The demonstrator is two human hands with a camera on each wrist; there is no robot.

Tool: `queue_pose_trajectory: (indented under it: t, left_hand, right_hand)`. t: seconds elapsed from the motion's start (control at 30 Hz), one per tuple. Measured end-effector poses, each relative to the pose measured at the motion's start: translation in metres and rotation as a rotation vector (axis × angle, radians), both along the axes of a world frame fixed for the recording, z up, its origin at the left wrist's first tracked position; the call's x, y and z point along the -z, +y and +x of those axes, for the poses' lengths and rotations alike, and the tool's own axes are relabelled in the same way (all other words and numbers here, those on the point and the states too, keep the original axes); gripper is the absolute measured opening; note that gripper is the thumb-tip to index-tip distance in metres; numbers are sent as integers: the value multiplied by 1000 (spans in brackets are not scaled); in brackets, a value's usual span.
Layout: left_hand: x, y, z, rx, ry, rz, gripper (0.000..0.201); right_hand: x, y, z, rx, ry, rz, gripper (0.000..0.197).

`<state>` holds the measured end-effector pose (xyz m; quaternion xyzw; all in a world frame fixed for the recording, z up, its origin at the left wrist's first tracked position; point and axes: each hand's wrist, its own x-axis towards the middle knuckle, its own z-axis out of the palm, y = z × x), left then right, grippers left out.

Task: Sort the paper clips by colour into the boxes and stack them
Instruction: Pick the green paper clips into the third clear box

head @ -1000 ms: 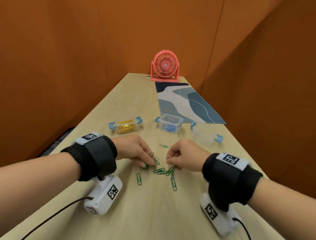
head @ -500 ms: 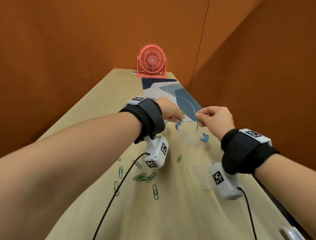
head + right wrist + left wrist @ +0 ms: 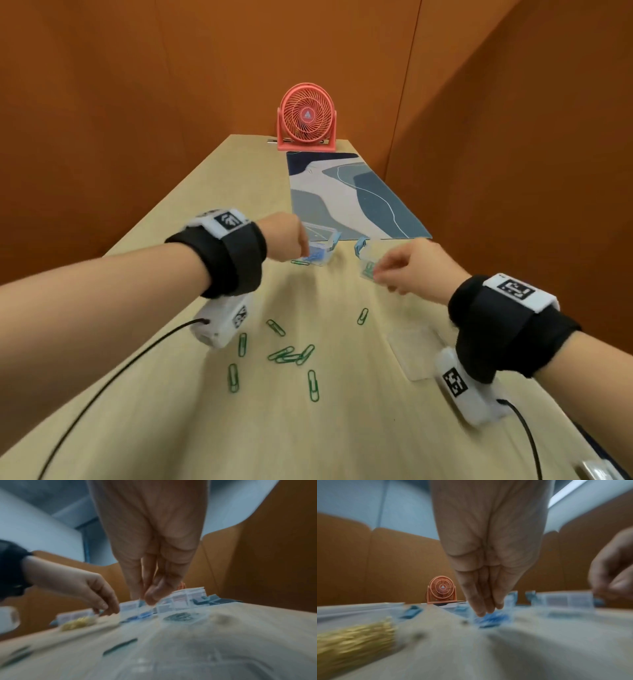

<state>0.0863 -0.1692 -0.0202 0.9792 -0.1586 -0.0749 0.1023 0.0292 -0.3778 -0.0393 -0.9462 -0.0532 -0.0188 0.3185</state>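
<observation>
Several green paper clips [image 3: 291,354] lie loose on the wooden table [image 3: 342,428]. My left hand [image 3: 485,609] hangs with straight fingers held together just in front of the clear box of blue clips [image 3: 323,245]; one green clip [image 3: 300,262] lies on the table beside it. My right hand [image 3: 378,275] is at the clear box with green clips [image 3: 367,269], thumb pressed to fingertips. Blur hides whether a clip is between them. The box of gold clips [image 3: 351,635] stands to the left, hidden by my forearm in the head view.
A clear lid [image 3: 414,353] lies flat under my right wrist. A blue patterned mat [image 3: 346,195] and a coral desk fan [image 3: 307,116] sit at the far end. Orange walls close in on both sides. A pale object [image 3: 603,474] sits at the near right corner.
Both hands left the loose pile, rose over the clear right-hand box with green clips pinched, and have now dropped lower. The left hand has shifted left to the blue-clip box.
</observation>
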Motion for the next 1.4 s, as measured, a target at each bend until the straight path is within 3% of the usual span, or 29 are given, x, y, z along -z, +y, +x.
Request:
queue_pose_trajectory:
  t: [0.1, 0.17, 0.4, 0.5, 0.6, 0.7, 0.77, 0.93, 1.0, 1.1, 1.23, 1.3, 1.4]
  left_hand:
    - [25, 15, -4, 76, 18, 202, 46]
    - [36, 17, -3, 121, 56, 260, 53]
    - [28, 27, -28, 270, 66, 195, 48]
    - [18, 51, -50, 297, 127, 123, 38]
    - [14, 85, -65, 152, 208, 125, 88]
    - [25, 105, -77, 107, 258, 160, 122]
    - [36, 106, -83, 116, 235, 43, 117]
    - [47, 93, -94, 143, 175, -199, 53]
    - [47, 92, -96, 140, 131, -232, 41]
    - [41, 94, -99, 95, 20, -243, 44]
    - [44, 95, -109, 125, 119, -60, 80]
    - [46, 94, -110, 160, 104, -62, 72]
    - [49, 91, -106, 163, 54, -156, 41]
  right_hand:
    - [7, 22, -16, -135, 145, -349, 25]
    - [10, 36, -21, -157, 167, -435, 29]
    - [7, 66, -50, -402, 216, -326, 28]
    - [6, 64, -61, -412, 260, -318, 62]
    - [8, 60, -63, -384, 280, -412, 95]
    - [13, 66, -64, -395, 266, -358, 96]
    - [15, 73, -62, -404, 262, -294, 89]
    - [21, 90, -55, -424, 222, -198, 61]
    - [22, 94, -55, -430, 188, -201, 58]
    - [22, 93, -57, -406, 152, -208, 67]
    - [23, 94, -59, -438, 153, -204, 66]
    - [23, 97, -56, -441, 152, -182, 55]
    - [23, 102, -52, -424, 148, -159, 40]
